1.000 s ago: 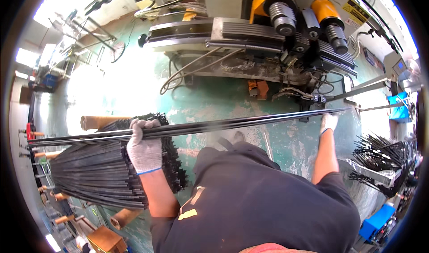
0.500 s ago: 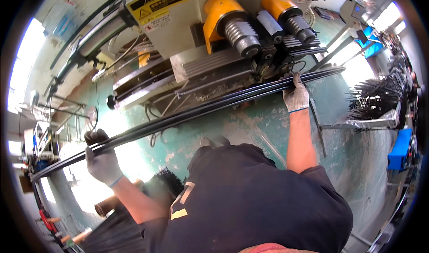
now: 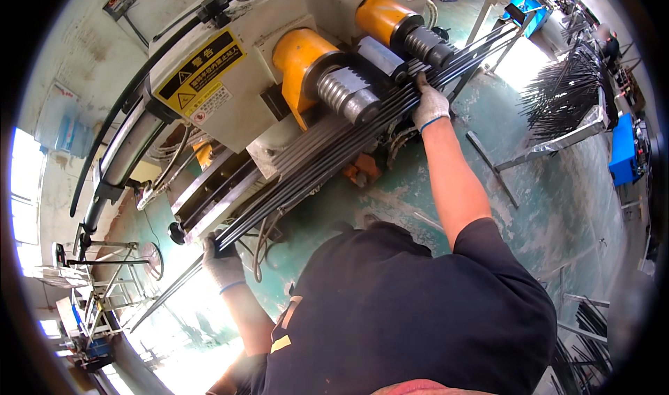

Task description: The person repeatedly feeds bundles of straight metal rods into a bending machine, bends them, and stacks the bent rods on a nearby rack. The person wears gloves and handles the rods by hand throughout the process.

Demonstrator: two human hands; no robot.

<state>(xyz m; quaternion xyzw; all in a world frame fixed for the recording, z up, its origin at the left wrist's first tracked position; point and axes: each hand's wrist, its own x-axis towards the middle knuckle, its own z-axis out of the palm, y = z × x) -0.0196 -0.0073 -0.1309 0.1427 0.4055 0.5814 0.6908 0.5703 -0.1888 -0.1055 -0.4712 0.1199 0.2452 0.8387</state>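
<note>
A bundle of long, thin dark metal bars (image 3: 317,175) slants from lower left to upper right across the front of a grey machine (image 3: 244,67). Gloved in white knit, my left hand (image 3: 223,266) is closed around the bundle toward its lower-left end. My right hand (image 3: 433,107), in a matching glove, grips the bars farther up, just below the machine's threaded metal rods (image 3: 348,95). The bundle lies along the machine's ridged front bed; whether it rests there or is held just above cannot be made out. My fingers are partly hidden by the bars.
Two orange cylinders (image 3: 301,57) stick out of the machine above the bars. A metal rack (image 3: 582,133) piled with dark rods stands at right, near a blue box (image 3: 624,149). More rods (image 3: 589,343) lie at lower right. A cable (image 3: 259,255) hangs below the machine.
The bars have moved up against the machine's front and now slant more steeply. My left hand has shifted right along with them; the bundle looks spread wider. My view has turned.
</note>
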